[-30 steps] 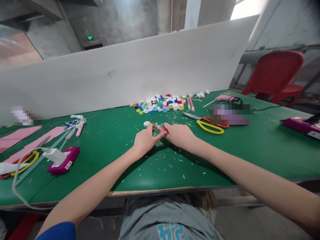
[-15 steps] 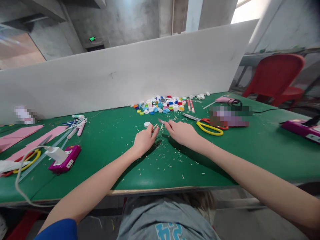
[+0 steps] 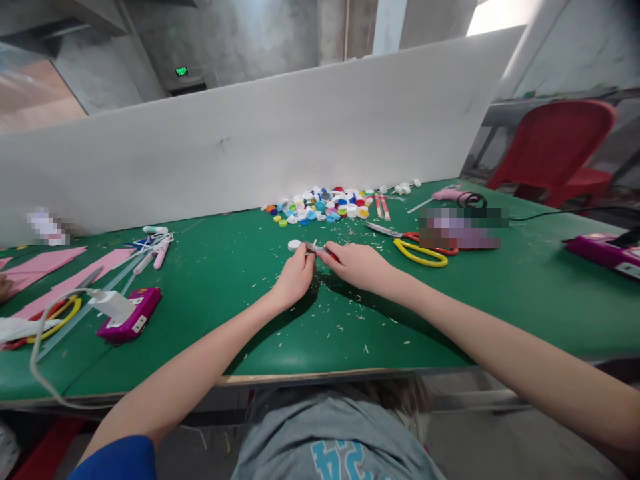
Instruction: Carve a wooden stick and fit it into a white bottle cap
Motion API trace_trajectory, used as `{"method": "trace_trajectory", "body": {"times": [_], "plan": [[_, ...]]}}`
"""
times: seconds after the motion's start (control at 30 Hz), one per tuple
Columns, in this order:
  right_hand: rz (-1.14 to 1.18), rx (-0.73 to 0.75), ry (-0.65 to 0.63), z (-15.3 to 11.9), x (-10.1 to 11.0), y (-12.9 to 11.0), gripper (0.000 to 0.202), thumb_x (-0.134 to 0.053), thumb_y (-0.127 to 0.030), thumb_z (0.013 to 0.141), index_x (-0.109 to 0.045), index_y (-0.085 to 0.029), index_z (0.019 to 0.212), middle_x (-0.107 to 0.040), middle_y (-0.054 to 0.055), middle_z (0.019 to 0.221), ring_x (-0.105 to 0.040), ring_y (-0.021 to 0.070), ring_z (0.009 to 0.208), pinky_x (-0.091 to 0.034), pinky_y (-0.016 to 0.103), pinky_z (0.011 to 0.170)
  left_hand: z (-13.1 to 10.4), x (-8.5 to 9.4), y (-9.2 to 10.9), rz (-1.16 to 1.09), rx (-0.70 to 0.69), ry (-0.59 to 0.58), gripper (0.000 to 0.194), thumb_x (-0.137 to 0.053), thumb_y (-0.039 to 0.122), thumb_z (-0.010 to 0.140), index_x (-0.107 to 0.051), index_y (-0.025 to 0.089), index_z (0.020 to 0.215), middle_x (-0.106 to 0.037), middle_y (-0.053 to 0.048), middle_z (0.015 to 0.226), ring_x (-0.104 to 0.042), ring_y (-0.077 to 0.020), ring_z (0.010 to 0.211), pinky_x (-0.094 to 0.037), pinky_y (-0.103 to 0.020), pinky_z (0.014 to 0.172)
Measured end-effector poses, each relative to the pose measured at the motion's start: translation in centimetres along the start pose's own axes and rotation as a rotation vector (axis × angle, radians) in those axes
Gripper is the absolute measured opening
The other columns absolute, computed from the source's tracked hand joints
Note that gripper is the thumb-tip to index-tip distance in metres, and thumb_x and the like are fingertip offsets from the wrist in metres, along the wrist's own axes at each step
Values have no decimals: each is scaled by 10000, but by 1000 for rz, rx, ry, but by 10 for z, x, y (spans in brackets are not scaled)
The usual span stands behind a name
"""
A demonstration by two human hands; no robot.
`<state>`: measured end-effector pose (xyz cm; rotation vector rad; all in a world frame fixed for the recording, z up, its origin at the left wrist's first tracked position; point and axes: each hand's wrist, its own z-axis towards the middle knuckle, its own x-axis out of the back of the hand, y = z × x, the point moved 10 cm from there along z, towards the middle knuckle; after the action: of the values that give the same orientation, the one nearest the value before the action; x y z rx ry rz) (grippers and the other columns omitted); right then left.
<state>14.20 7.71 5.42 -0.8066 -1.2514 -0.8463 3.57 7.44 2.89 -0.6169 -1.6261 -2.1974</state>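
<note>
My left hand is closed in a pinch on a thin pale wooden stick, most of which the fingers and the blade cover. In my right hand is a craft knife, its blade pointing left and lying across the stick at the left fingertips. A bit of red handle shows by the right thumb. Just beyond the left fingers a white bottle cap rests on the green table. Pale wood shavings are scattered under and around both hands.
A pile of coloured bottle caps lies against the white partition. Scissors and a pink glue gun are at right. Leftward are a purple power strip, pink paper and another person's hand.
The knife blade has come left and down to the left fingertips, the hands now closer together. Another person's hand has appeared at the left edge.
</note>
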Motion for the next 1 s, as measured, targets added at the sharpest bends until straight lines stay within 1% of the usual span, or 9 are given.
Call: {"method": "trace_trajectory", "body": {"times": [0.1, 0.23, 0.3, 0.4, 0.5, 0.6, 0.67, 0.87, 1.0], "plan": [[1, -11, 3, 0, 1, 1, 526, -153, -548, 998, -546, -199, 1016, -688, 75, 816, -607, 191, 674, -290, 273, 562, 1, 0, 0, -35, -18, -4, 123, -342, 276, 974, -381, 213, 875, -484, 36, 665, -423, -99, 565, -324, -238, 574], [-9, -44, 2, -1, 3, 3, 593, -117, -592, 985, -562, -201, 1018, -686, 85, 832, -607, 195, 684, -309, 278, 581, -2, -2, 2, -48, -43, -2, 183, -354, 354, 982, -427, 205, 908, -506, 21, 705, -438, -100, 601, -360, -241, 603], [-7, -45, -5, -2, 4, 3, 614, -106, -605, 979, -569, -203, 1008, -682, 87, 835, -608, 199, 694, -314, 280, 586, -3, -2, 3, -60, -32, 2, 207, -358, 379, 980, -448, 203, 915, -508, 19, 692, -441, -102, 595, -367, -242, 595], [9, -44, -14, -3, 4, 3, 619, -107, -609, 978, -571, -201, 1000, -678, 89, 838, -606, 199, 700, -315, 280, 584, -6, -1, 5, -52, -14, 12, 203, -379, 373, 967, -483, 200, 938, -508, 22, 665, -454, -103, 582, -378, -240, 584], [20, -41, -21, -2, 3, 3, 602, -126, -608, 979, -572, -202, 996, -677, 89, 851, -599, 194, 708, -313, 277, 586, -9, 0, 6, -27, 8, -11, 221, -377, 393, 955, -487, 201, 970, -509, 25, 661, -464, -105, 578, -376, -238, 578], [15, -32, -43, -2, 1, 2, 552, -165, -577, 985, -572, -206, 1018, -679, 94, 887, -598, 193, 724, -311, 274, 591, -11, -3, 7, -25, 12, -58, 270, -415, 464, 931, -468, 205, 987, -529, 26, 681, -471, -109, 580, -355, -240, 565], [13, -24, -58, -2, 0, 1, 517, -187, -549, 988, -570, -206, 1034, -683, 96, 905, -602, 197, 731, -310, 274, 587, -11, -4, 7, -12, 4, -68, 298, -459, 498, 907, -456, 205, 962, -542, 24, 699, -475, -108, 592, -346, -241, 569], [-14, -39, -91, -4, -4, -1, 448, -221, -469, 984, -573, -210, 1082, -703, 113, 966, -644, 238, 808, -330, 290, 605, -7, -4, 2, 41, -2, -37, 351, -519, 545, 873, -426, 206, 882, -544, 28, 704, -460, -102, 601, -335, -242, 591], [-56, -83, -68, -3, -7, 2, 357, -290, -372, 962, -562, -197, 1113, -712, 130, 981, -674, 266, 847, -355, 305, 623, -5, -4, 0, 78, -8, -31, 359, -528, 553, 871, -461, 200, 890, -569, 19, 732, -480, -108, 625, -346, -246, 615]]}}
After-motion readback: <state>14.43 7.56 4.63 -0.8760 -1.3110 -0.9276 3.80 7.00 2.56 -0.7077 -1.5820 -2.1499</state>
